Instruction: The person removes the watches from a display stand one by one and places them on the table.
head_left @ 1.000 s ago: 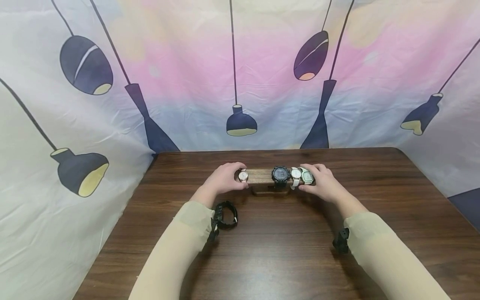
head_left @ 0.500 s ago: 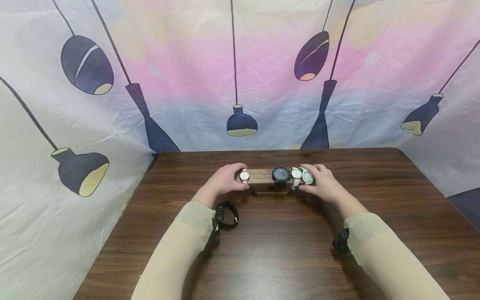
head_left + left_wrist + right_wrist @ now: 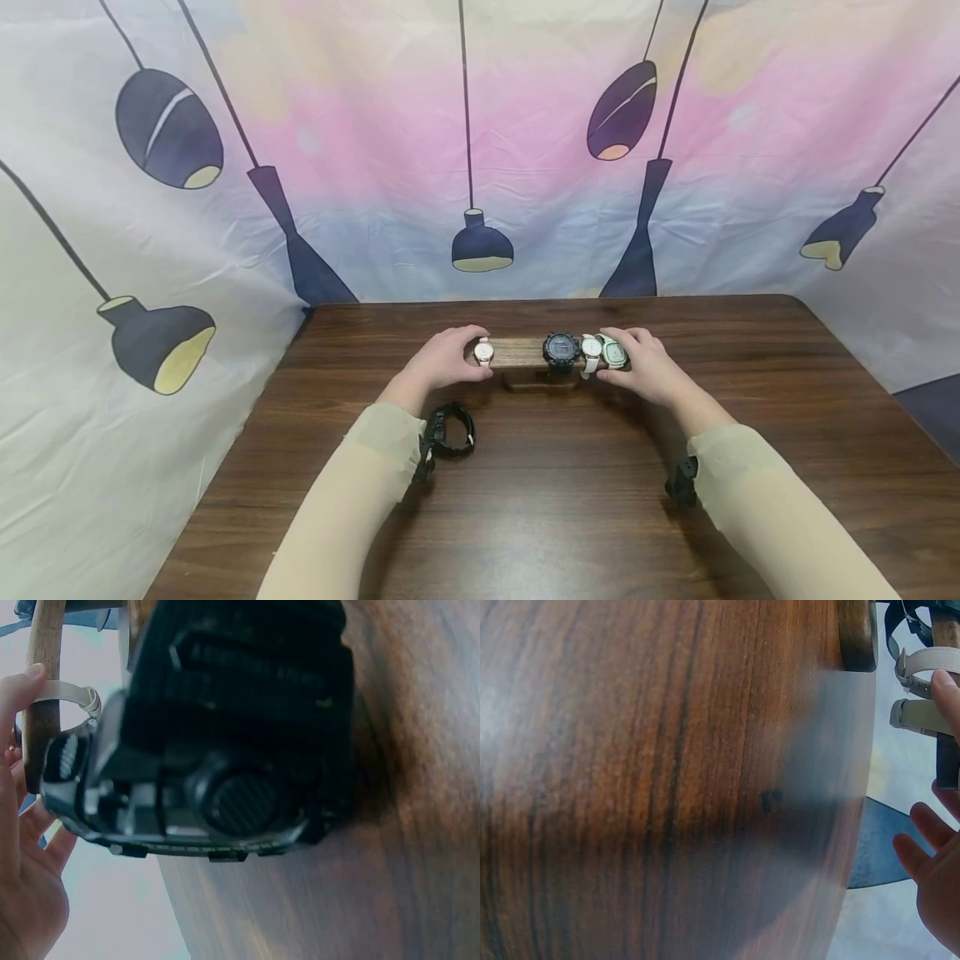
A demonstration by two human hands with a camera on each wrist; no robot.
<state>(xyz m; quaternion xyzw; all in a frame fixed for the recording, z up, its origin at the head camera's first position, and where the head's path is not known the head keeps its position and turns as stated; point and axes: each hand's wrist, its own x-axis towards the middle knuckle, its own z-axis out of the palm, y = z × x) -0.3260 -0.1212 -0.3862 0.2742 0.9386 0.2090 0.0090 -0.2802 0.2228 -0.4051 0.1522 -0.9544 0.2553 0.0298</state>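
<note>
A painted cloth backdrop (image 3: 390,108) with dark hanging lamps is filling the far side, and a dark brown wood-grain worktop (image 3: 570,508) is spreading before it. Near the far edge, a brown wooden watch stand (image 3: 517,352) with a long horizontal bar is bearing four watches. The left hand (image 3: 441,358) is curving round the bar's left end, the right hand (image 3: 651,365) round its right end.

A chunky black plastic watch (image 3: 247,735) is resting on the worktop by the left wrist, apart from the stand. On the bar, a bulky round black watch (image 3: 561,350) is sitting beside a round white-strapped watch (image 3: 592,347); next comes a mint-green digital watch (image 3: 614,353), which the right fingers are grasping. At the left end, the left fingers are pinching a small rose-gold-rimmed watch (image 3: 483,352).

The step in hand appears to be positioning that small watch while the right hand is steadying the stand; the next move is probably calling for light, level pressure from the left fingers.
</note>
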